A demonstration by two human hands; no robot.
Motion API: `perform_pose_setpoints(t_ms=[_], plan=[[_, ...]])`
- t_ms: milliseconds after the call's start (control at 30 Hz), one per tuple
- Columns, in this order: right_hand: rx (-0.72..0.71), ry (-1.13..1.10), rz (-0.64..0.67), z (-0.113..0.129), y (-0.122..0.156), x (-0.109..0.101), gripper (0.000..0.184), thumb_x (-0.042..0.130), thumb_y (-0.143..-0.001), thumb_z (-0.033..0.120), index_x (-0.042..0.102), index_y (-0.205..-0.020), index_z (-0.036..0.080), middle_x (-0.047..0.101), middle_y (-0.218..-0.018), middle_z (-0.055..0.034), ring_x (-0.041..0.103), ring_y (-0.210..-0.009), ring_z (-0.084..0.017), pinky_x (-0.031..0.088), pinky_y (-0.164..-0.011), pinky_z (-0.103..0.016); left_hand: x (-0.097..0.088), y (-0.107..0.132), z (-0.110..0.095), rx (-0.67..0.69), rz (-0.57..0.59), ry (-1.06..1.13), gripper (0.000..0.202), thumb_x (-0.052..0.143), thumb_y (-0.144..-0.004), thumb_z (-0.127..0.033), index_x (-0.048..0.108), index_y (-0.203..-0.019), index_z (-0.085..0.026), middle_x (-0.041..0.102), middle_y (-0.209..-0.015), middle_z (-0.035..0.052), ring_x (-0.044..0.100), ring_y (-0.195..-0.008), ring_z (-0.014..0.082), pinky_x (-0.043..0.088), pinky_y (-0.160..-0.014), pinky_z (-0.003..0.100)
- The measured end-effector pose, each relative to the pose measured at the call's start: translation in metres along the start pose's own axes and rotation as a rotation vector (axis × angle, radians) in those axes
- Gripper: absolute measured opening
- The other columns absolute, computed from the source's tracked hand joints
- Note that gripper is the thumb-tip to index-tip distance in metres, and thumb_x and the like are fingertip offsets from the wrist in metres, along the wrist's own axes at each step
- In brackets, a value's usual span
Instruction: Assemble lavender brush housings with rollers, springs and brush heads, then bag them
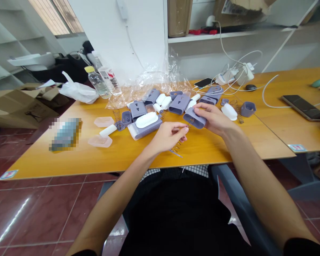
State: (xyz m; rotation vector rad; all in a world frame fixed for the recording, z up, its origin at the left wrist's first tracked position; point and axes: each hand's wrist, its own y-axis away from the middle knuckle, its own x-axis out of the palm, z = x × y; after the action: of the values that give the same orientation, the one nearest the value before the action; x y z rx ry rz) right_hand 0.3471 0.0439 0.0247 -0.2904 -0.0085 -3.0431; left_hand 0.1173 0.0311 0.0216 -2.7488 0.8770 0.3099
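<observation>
Left hand [166, 138], right hand [214, 119] apart, spring [190, 124] perhaps between, grey casings [179, 104] beyond

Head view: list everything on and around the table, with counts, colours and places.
Wooden table: 1, orange-yellow, under everything listed as on the table.
Grey plastic housings: several, grey, clustered mid-table.
Brush: 1, white bristles on a grey base, left of centre.
Loose coil springs: at least 2, metal, either side of the cluster.
Translucent trays: 2, pale pink, left part of the table.
Water bottle: 1, clear with a yellow cap, far edge.
Plastic wrap: 1, clear, behind the parts.
Plastic bag: 1, white, far left corner.
Cardboard box: 1, brown, floor at left.
Phones: 2, black, right side.
Computer mouse: 1, black, far right.
Held coil spring: 1, metal, at the left fingertips.
Right hand: 1, gripping a grey housing.
Left hand: 1, pinching the spring.
</observation>
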Motion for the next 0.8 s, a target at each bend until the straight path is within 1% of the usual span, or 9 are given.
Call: perform_pose_setpoints(t_ms=[133, 367, 533, 633, 800], plan=[[0.002, 0.011, 0.006, -0.0002, 0.0012, 0.0012, 0.041, 0.098, -0.070, 0.050, 0.073, -0.092, 0.026, 0.076, -0.084, 0.0005, 0.067, -0.067, -0.015, 0.051, -0.056, -0.025, -0.0019, 0.0000, 0.0002, 0.003, 0.026, -0.009, 0.022, 0.067, -0.103, -0.028, 0.080, -0.114, -0.013, 0.079, -0.080, 0.0068, 0.076, -0.070, 0.0154, 0.064, -0.073, 0.031], [0.015, 0.013, 0.012, -0.0011, 0.0009, -0.0004, 0.041, 0.098, -0.071, 0.052, 0.074, -0.090, 0.026, 0.074, -0.083, 0.0007, 0.066, -0.067, -0.015, 0.050, -0.055, -0.025, -0.0020, -0.0005, 0.0006, -0.027, 0.014, -0.008, 0.023, 0.065, -0.104, -0.026, 0.079, -0.116, -0.012, 0.079, -0.079, 0.0073, 0.076, -0.069, 0.0155, 0.065, -0.072, 0.031], [0.036, -0.004, -0.004, -0.0007, 0.0006, 0.0006, 0.044, 0.100, -0.067, 0.052, 0.074, -0.088, 0.025, 0.075, -0.082, 0.0006, 0.066, -0.068, -0.015, 0.051, -0.058, -0.026, -0.0032, -0.0015, 0.0022, -0.041, 0.059, 0.016, 0.024, 0.065, -0.104, -0.026, 0.078, -0.116, -0.010, 0.078, -0.077, 0.0077, 0.075, -0.068, 0.0146, 0.064, -0.070, 0.028], [0.061, -0.007, -0.021, 0.0004, 0.0007, 0.0013, 0.046, 0.100, -0.065, 0.052, 0.073, -0.088, 0.024, 0.073, -0.082, 0.0006, 0.065, -0.068, -0.014, 0.052, -0.056, -0.024, -0.0040, -0.0020, 0.0014, -0.066, 0.053, 0.037, 0.024, 0.065, -0.104, -0.026, 0.078, -0.115, -0.009, 0.078, -0.077, 0.0075, 0.074, -0.067, 0.0138, 0.063, -0.068, 0.026], [0.067, 0.025, -0.051, 0.0016, -0.0001, 0.0015, 0.044, 0.098, -0.066, 0.051, 0.070, -0.086, 0.024, 0.070, -0.079, 0.0014, 0.061, -0.064, -0.014, 0.050, -0.054, -0.023, -0.0031, -0.0021, -0.0002, -0.091, 0.049, 0.073, 0.022, 0.066, -0.104, -0.023, 0.078, -0.114, -0.008, 0.076, -0.074, 0.0058, 0.072, -0.064, 0.0122, 0.061, -0.066, 0.024]])
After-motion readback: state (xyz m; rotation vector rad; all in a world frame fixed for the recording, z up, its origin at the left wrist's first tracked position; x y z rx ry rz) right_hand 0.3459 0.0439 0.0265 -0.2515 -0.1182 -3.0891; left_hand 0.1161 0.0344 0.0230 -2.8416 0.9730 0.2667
